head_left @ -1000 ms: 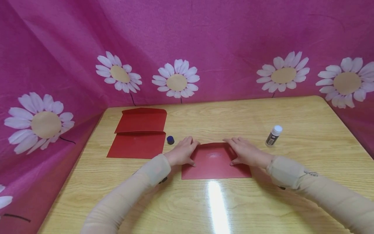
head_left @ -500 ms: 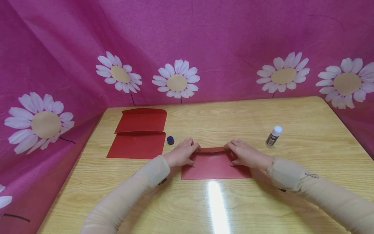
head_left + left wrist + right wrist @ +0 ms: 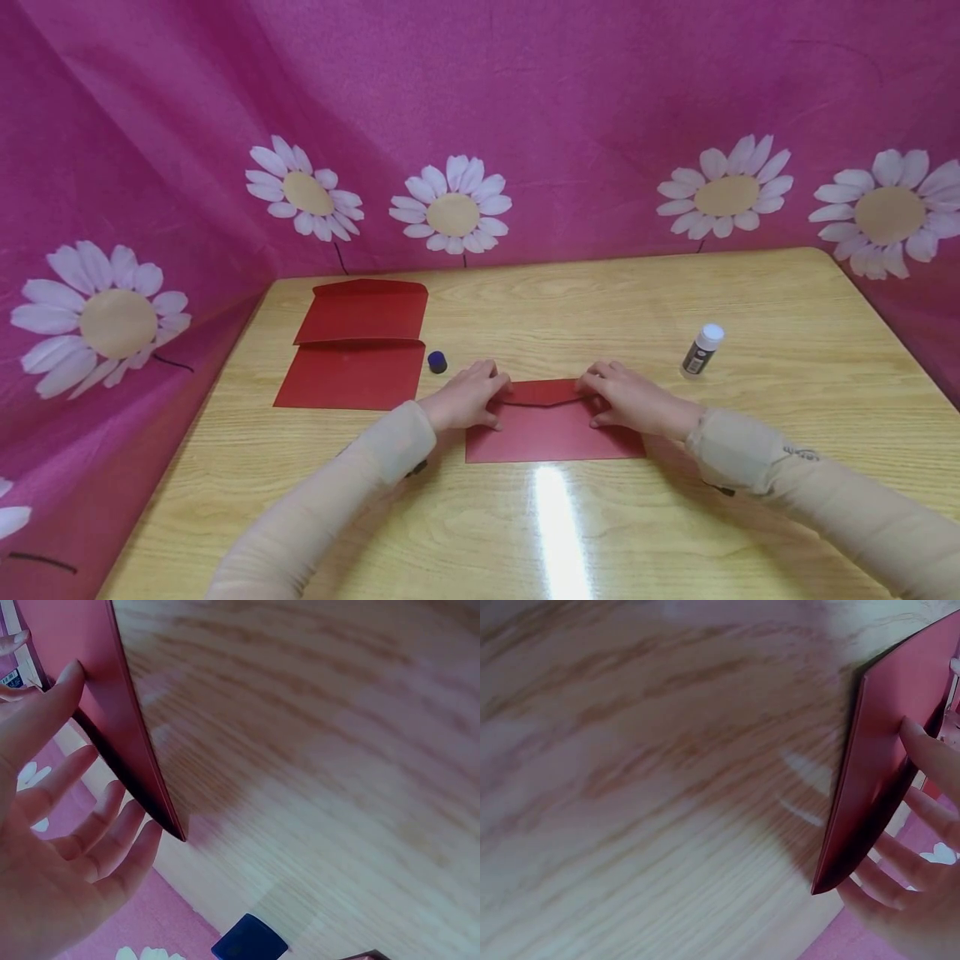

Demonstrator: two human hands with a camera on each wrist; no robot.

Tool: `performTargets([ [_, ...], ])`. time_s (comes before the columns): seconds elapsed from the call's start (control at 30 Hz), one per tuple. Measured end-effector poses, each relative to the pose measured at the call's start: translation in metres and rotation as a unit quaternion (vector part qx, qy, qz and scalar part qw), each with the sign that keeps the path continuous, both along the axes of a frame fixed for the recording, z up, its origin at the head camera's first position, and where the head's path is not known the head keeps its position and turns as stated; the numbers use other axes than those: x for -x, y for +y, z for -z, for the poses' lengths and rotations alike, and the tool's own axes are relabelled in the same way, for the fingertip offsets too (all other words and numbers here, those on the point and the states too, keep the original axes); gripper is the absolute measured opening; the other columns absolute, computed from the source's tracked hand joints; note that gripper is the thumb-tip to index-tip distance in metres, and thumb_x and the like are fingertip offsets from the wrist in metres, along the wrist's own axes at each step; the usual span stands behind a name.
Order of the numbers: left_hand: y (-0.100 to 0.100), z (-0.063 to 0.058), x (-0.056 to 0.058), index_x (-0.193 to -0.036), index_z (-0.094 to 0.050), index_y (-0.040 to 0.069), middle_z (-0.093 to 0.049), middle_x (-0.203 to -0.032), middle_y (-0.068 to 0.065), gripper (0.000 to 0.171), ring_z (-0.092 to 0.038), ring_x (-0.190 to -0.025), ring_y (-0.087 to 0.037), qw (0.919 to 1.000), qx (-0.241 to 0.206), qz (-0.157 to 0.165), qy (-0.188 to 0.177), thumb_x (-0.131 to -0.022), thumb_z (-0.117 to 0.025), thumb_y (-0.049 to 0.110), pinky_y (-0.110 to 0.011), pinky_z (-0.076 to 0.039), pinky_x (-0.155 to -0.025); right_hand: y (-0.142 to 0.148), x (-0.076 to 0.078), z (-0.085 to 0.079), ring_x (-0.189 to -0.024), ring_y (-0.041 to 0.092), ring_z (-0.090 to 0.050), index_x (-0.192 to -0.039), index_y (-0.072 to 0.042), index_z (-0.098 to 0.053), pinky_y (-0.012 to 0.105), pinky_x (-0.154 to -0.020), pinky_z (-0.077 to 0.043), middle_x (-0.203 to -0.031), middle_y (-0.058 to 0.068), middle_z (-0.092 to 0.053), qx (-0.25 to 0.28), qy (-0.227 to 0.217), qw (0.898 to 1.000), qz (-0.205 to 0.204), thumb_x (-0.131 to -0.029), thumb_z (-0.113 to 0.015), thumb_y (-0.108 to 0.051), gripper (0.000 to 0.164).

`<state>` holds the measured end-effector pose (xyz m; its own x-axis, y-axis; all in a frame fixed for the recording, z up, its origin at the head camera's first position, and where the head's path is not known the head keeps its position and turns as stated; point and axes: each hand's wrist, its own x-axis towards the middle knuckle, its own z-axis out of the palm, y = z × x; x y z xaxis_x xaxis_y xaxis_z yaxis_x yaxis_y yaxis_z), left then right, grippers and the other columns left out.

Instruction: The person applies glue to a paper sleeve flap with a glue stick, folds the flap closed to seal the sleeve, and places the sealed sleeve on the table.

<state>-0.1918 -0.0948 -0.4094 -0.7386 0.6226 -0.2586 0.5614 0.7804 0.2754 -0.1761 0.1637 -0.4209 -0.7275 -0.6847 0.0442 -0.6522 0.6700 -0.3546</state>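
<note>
Head, envelope (image 3: 555, 437): red, on the surface (image 3: 480, 533) between both hands; flap (image 3: 546, 393) folded partway over toward the person.
Head, left hand (image 3: 467, 397): grips envelope's left side, thumb on face, fingers at flap.
Head, right hand (image 3: 632, 398): same grip, right side.
Head, cap (image 3: 437, 362): dark blue, just beside left hand, on its far side.
Head, other envelopes (image 3: 352, 375): two, red, left of cap, one behind the other.
Head, glue stick (image 3: 702, 350): white top, stands beyond right hand.
Head, cloth (image 3: 570, 83): magenta, daisies, behind surface.
Left wrist, left hand: thumb on face, fingers spaced along flap side; cap at bottom.
Right wrist, right hand: thumb on face, fingers bent at flap side.
</note>
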Motion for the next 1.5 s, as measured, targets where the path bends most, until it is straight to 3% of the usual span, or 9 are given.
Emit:
performTargets([
  [0.3,-0.002,-0.001,-0.004,-0.121,-0.053,0.011,-0.043,-0.097,-0.003,0.05,-0.039,-0.088,-0.015,0.9989,0.019,0.033,0.028,-0.077,-0.068,0.029,-0.023,-0.038,-0.073,-0.003,-0.001,-0.003,-0.094,0.029,-0.048,-0.108,-0.001,-0.062,0.041,-0.08,-0.045,-0.11,0.019,-0.053,-0.044,-0.004,0.999,-0.006,-0.073,-0.071,-0.014,0.039],
  [0.47,-0.002,0.001,-0.012,-0.13,-0.046,0.012,-0.044,-0.108,-0.006,0.052,-0.041,-0.095,-0.016,0.9961,0.052,0.048,0.053,-0.082,-0.062,0.028,-0.023,-0.041,-0.081,-0.006,-0.004,-0.005,-0.111,0.041,-0.043,-0.116,0.002,-0.056,0.049,-0.089,-0.039,-0.126,0.023,-0.045,-0.091,-0.026,0.995,-0.012,-0.079,-0.065,-0.012,0.041],
  [0.67,-0.004,0.005,-0.02,-0.135,-0.037,0.012,-0.039,-0.124,-0.01,0.053,-0.041,-0.105,-0.019,0.9925,0.086,0.053,0.069,-0.088,-0.053,0.028,-0.027,-0.039,-0.09,-0.011,-0.012,-0.004,-0.125,0.038,-0.029,-0.125,0.005,-0.045,0.049,-0.094,-0.034,-0.136,0.019,-0.035,-0.13,-0.064,0.989,-0.005,-0.087,-0.053,-0.012,0.043],
  [0.77,-0.004,0.006,-0.022,-0.138,-0.031,0.011,-0.032,-0.135,-0.012,0.054,-0.036,-0.12,-0.021,0.9914,0.103,0.057,0.058,-0.09,-0.05,0.029,-0.031,-0.033,-0.099,-0.013,-0.015,-0.004,-0.126,0.037,-0.027,-0.128,0.005,-0.042,0.049,-0.095,-0.033,-0.138,0.02,-0.032,-0.13,-0.077,0.989,0.001,-0.088,-0.052,-0.013,0.045],
  [0.87,-0.003,0.007,-0.023,-0.141,-0.023,0.011,-0.02,-0.145,-0.011,0.058,-0.021,-0.132,-0.023,0.99,0.127,0.056,0.029,-0.091,-0.047,0.03,-0.034,-0.025,-0.104,-0.013,-0.017,-0.003,-0.126,0.039,-0.026,-0.129,0.006,-0.04,0.05,-0.097,-0.03,-0.138,0.022,-0.03,-0.124,-0.082,0.989,-0.008,-0.088,-0.053,-0.017,0.048],
  [1.2,-0.002,0.005,-0.024,-0.143,-0.01,0.012,-0.001,-0.149,-0.003,0.068,-0.003,-0.135,-0.019,0.9883,0.139,0.028,-0.057,-0.09,-0.046,0.035,-0.034,-0.011,-0.108,-0.022,-0.023,-0.003,-0.13,0.034,-0.021,-0.134,0.003,-0.033,0.047,-0.102,-0.023,-0.142,0.019,-0.024,-0.114,-0.108,0.988,-0.008,-0.089,-0.052,-0.029,0.058],
  [1.5,0.0,0.002,-0.023,-0.143,-0.009,0.012,0.0,-0.149,-0.002,0.071,-0.001,-0.135,-0.018,0.9883,0.129,0.022,-0.078,-0.089,-0.048,0.036,-0.035,-0.009,-0.108,-0.052,-0.022,-0.009,-0.133,0.028,-0.016,-0.136,0.0,-0.029,0.045,-0.105,-0.019,-0.145,0.013,-0.02,-0.128,-0.127,0.983,-0.024,-0.089,-0.048,-0.039,0.064],
])
